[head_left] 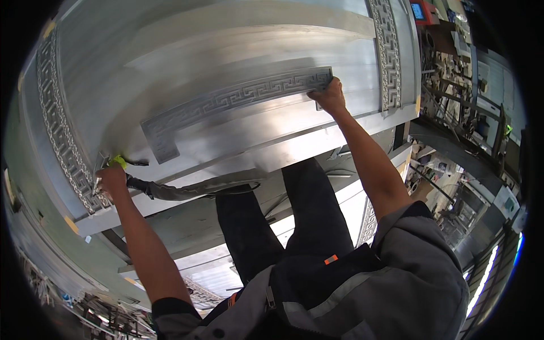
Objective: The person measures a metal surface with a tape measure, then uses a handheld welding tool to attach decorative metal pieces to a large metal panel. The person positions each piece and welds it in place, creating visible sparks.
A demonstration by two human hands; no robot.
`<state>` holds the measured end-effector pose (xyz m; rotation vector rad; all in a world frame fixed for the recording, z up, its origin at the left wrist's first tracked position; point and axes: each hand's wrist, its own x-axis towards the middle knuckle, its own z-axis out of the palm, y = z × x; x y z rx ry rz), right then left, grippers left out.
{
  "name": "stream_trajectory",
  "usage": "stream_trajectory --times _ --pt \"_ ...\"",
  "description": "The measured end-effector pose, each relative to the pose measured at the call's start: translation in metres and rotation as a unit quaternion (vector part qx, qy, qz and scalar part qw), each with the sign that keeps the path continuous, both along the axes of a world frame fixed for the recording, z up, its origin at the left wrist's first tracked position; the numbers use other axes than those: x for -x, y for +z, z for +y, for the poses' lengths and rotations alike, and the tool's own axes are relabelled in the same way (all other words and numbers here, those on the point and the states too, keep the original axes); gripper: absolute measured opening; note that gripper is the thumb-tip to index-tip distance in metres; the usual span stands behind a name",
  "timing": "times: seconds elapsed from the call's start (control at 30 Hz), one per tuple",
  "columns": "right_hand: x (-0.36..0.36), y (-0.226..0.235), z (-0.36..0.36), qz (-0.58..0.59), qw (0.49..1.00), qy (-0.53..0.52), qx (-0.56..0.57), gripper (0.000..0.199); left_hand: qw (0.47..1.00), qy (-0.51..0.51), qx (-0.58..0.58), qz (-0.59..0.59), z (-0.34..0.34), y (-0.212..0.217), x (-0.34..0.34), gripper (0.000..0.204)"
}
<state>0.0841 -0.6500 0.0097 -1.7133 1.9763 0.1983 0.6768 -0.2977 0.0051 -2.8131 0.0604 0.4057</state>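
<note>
My right hand grips the right end of a grey metal trim strip with a raised Greek-key pattern. The strip lies slantwise across a large brushed-metal panel, and its left end turns down in a short leg. My left hand is closed at the lower end of the panel's left patterned border; what its fingers hold is hidden. Beside it show a yellow-green piece and a thick dark sleeved cable, which trails right along the panel's near edge.
A matching patterned border runs down the panel's right side. My legs stand against the near edge, over a lower metal frame. At the right are a red device with a screen and cluttered racks.
</note>
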Motion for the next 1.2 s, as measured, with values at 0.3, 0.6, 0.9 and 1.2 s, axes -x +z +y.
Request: stream_trajectory --times 0.3,0.6,0.9,1.2 --pt "0.007 0.018 -0.005 0.005 0.999 -0.033 -0.043 0.087 0.929 -0.157 0.255 0.218 -0.091 0.013 0.174 0.096" --pt "0.004 0.019 -0.003 0.008 0.999 -0.025 -0.021 0.085 0.939 -0.130 0.280 0.151 -0.099 -0.003 0.165 0.086" --pt "0.005 0.017 -0.007 0.016 0.997 -0.048 -0.052 0.085 0.937 -0.088 0.280 0.188 -0.105 0.012 0.172 0.080" --pt "0.006 0.016 -0.007 0.008 0.997 -0.058 -0.057 0.085 0.934 -0.083 0.286 0.198 -0.105 0.007 0.171 0.079"
